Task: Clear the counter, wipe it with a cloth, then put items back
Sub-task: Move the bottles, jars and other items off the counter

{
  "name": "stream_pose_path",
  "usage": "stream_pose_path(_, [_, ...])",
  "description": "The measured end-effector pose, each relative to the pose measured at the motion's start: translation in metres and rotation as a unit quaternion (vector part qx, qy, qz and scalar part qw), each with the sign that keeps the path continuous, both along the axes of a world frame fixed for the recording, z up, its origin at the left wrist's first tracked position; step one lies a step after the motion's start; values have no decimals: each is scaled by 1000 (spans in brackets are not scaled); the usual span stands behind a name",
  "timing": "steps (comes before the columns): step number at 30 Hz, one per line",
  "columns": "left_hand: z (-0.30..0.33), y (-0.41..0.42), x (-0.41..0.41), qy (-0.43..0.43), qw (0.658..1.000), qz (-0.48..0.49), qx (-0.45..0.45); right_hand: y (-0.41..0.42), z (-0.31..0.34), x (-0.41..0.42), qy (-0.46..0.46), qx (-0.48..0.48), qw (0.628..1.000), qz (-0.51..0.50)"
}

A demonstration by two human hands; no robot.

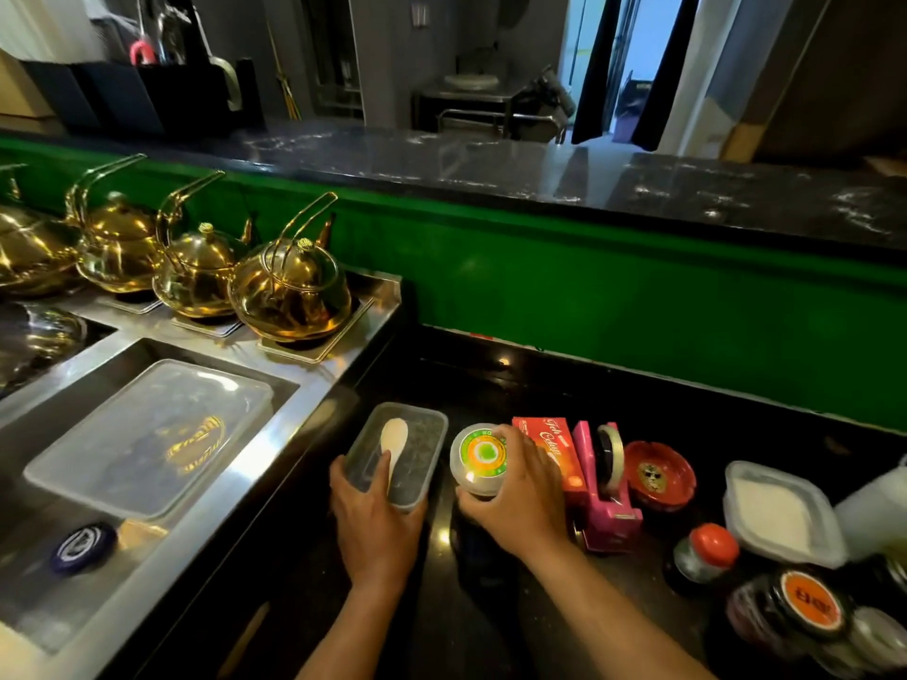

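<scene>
Black desk (pixel 491 385), lower centre: left hand (pixel 375 522) grips the clear tub (pixel 397 454), right hand (pixel 520 498) the round jar (pixel 478 456); lift both level.

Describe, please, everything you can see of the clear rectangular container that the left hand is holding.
The clear rectangular container looks like thin, see-through plastic with rounded corners and no lid on it. It holds something dark and grainy, and a pale spoon lies in it, bowl end away from the person. It sits upright on the black counter beside the steel sink unit. The left hand grips its near end, with a finger curled over the rim.
</scene>
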State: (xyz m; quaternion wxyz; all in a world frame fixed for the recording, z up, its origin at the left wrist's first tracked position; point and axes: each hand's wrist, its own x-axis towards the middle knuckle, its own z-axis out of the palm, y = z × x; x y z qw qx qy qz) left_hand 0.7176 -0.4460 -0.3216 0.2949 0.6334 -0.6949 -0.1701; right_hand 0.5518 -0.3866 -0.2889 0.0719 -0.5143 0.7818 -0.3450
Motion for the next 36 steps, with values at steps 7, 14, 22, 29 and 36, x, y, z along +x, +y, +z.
stream_pose_path(7, [0, 7, 3, -34, 998, -7, 55, -1, -4, -8, 3, 29, 999, -12])
stream_pose_path(14, [7, 15, 16, -91, 991, -47, 87, 10, -1, -6, 22, 63, 998, 3])
stream_pose_path(22, [45, 61, 11, -172, 982, -72, -40, 55, 22, -11, 105, 1, 995, -3])
stream_pose_path(29, [62, 147, -37, -147, 967, -162, -134, 149, 35, -34, 156, -72, 984, -46])
stream_pose_path(36, [69, 292, -129, -106, 951, -253, -144, 311, 40, -104, 176, -62, 974, -129])
